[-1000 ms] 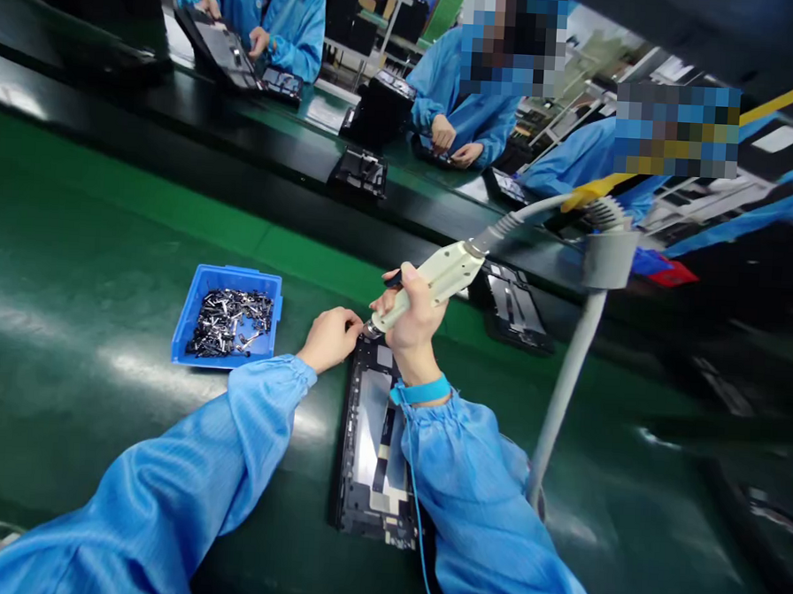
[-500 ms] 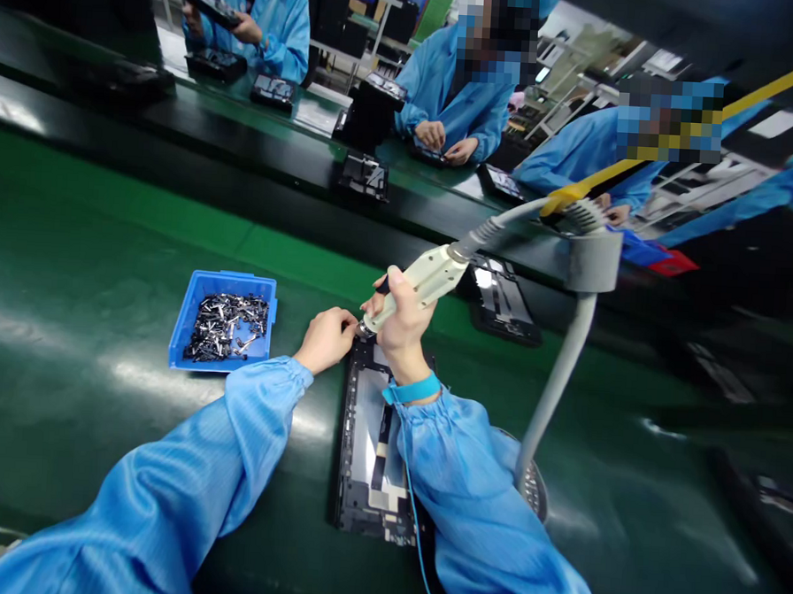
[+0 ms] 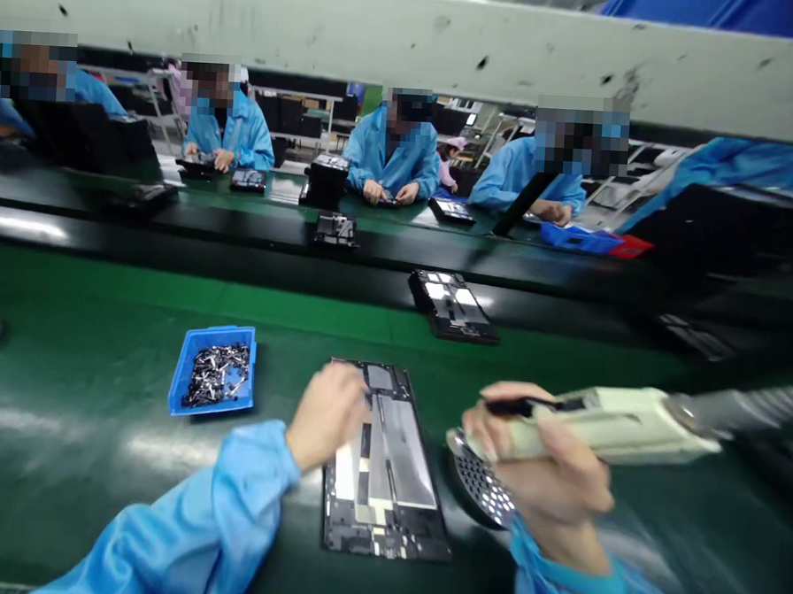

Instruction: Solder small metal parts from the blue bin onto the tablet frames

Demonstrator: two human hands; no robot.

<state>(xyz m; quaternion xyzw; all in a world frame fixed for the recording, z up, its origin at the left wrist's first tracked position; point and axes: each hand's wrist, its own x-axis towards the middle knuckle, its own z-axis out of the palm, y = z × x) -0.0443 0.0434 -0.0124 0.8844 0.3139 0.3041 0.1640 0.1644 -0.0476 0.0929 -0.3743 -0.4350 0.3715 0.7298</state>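
Note:
My right hand [image 3: 552, 482] is wrapped around a cream-coloured electric screwdriver [image 3: 635, 426]. The tool lies almost level, its front end pointing left, to the right of an opened tablet [image 3: 402, 448]. Below that front end is a round perforated metal piece [image 3: 483, 488], partly hidden by the hand. The tablet rests flat on the green bench with its inner parts showing. Over its upper left edge is my left hand [image 3: 330, 413]; its fingers are smeared by motion, and whether they hold anything is not visible.
Left of the tablet stands a blue bin [image 3: 177, 392] of small black and silver parts. Another opened device [image 3: 459, 309] lies behind, toward the dark raised strip. Co-workers in blue sit across the line, with more devices before them. A grey cable [image 3: 756, 409] runs off to the right.
My right hand has carried the screwdriver away from the tablet's top, rightward and down, and turned it level. My left hand has shifted slightly over the tablet. The camera's view has tilted.

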